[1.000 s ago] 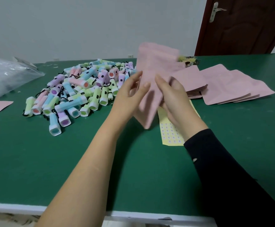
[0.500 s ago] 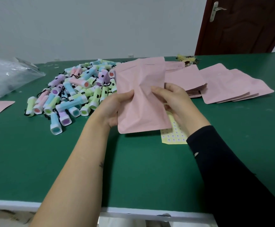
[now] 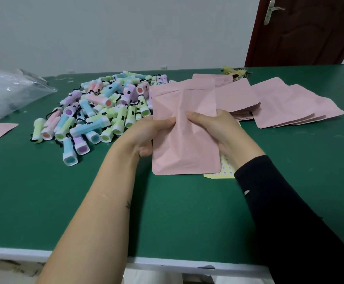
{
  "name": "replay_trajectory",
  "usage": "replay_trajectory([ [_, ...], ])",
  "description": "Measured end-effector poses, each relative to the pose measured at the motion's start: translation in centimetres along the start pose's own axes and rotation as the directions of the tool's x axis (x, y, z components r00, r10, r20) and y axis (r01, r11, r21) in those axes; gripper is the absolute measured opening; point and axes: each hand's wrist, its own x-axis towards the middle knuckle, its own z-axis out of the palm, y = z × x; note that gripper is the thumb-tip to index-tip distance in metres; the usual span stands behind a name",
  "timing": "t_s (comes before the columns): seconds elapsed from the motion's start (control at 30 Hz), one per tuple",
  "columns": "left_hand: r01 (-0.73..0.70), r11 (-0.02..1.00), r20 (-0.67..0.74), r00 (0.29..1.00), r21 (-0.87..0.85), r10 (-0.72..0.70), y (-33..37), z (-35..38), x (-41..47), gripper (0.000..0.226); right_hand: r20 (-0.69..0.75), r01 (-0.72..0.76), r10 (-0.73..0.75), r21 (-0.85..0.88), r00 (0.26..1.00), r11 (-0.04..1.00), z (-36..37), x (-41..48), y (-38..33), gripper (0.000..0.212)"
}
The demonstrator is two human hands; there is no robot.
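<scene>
The pink pouch (image 3: 185,144) is held just above the tabletop (image 3: 167,212), between the pile of small torches (image 3: 97,115) on its left and the stack of spare pouches (image 3: 238,99) on its right, with its lower edge over the yellow sticker sheet (image 3: 224,173). The left hand (image 3: 146,136) pinches its left edge, thumb on the front and fingers curled behind; the right hand (image 3: 214,130) pinches the right side the same way, and the front panel buckles into creases between the thumbs. That squeeze is probably the main risk: too much of it could set a hard fold in the face. Both grips sit at mid-height, so the far top edge is unsupported and may flop or stay closed; whether its mouth is open I cannot tell. If one hand lets go to fetch a torch, the pouch could sag or slip, and its bottom corner might drag the sticker sheet askew. A left forearm swinging wide could scatter torches
</scene>
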Motion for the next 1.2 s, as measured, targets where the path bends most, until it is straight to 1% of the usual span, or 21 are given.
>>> replay_trajectory([
  [0.1, 0.014, 1.000, -0.015, 1.000, 0.018, -0.014, 0.2, 0.2, -0.1, 0.015, -0.014, 0.008, -0.008, 0.017, 1.000, 1.000, -0.1, 0.0, -0.1, 0.025],
  [0.2, -0.006, 0.999, -0.033, 0.999, 0.033, 0.007, 0.2, 0.5, -0.1, 0.029, -0.020, 0.009, -0.009, -0.001, 1.000, 1.000, 0.1, 0.1, -0.1, 0.018],
  [0.3, 0.009, 0.999, -0.105, 0.994, 0.052, -0.003, 0.2, 0.8, -0.1, 0.036, -0.010, 0.011, -0.011, -0.004, 1.000, 1.000, 0.3, 0.0, 0.1, 0.017],
  [0.4, 0.021, 0.997, -0.168, 0.986, 0.075, -0.008, 0.2, 1.0, 0.0, 0.030, -0.019, 0.005, -0.005, -0.006, 1.000, 1.000, 0.2, 0.0, 0.2, 0.023],
  [0.6, 0.037, 0.996, -0.214, 0.977, 0.078, -0.020, 0.0, 1.3, 0.3, 0.017, -0.049, -0.020, 0.018, -0.059, 0.999, 0.998, 0.3, 0.4, 0.3, 0.029],
  [0.63, 0.041, 0.996, -0.216, 0.976, 0.079, -0.023, 0.0, 1.2, 0.3, 0.018, -0.046, -0.023, 0.020, -0.060, 0.999, 0.998, 0.3, 0.4, 0.3, 0.029],
  [0.73, 0.052, 0.994, -0.193, 0.981, 0.096, -0.033, 0.2, 0.9, 0.1, 0.029, -0.041, -0.027, 0.025, -0.050, 0.999, 0.998, 0.2, 0.5, 0.2, 0.029],
  [0.8, 0.030, 0.993, -0.175, 0.985, 0.115, -0.009, 0.4, 0.6, 0.0, 0.035, -0.032, -0.035, 0.034, -0.035, 0.999, 0.999, 0.1, 0.6, 0.1, 0.030],
  [0.9, -0.027, 0.990, -0.177, 0.983, 0.138, 0.051, 0.5, 0.4, -0.1, 0.031, 0.013, -0.038, 0.039, -0.009, 0.999, 0.999, 0.3, 0.6, 0.1, 0.021],
  [1.03, -0.069, 0.985, -0.272, 0.956, 0.161, 0.111, 0.3, 0.8, 0.1, 0.034, 0.015, -0.049, 0.050, -0.049, 0.999, 0.998, 0.5, 0.7, 0.1, 0.032],
  [1.13, -0.094, 0.983, -0.318, 0.937, 0.161, 0.141, 0.1, 1.1, 0.3, 0.028, 0.049, -0.055, 0.058, -0.055, 0.997, 0.997, 0.6, 0.5, 0.0, 0.032],
  [1.2, -0.111, 0.979, -0.340, 0.926, 0.171, 0.164, 0.0, 1.2, 0.4, 0.025, 0.044, -0.064, 0.066, -0.056, 0.997, 0.996, 0.9, 0.4, 0.1, 0.034],
])
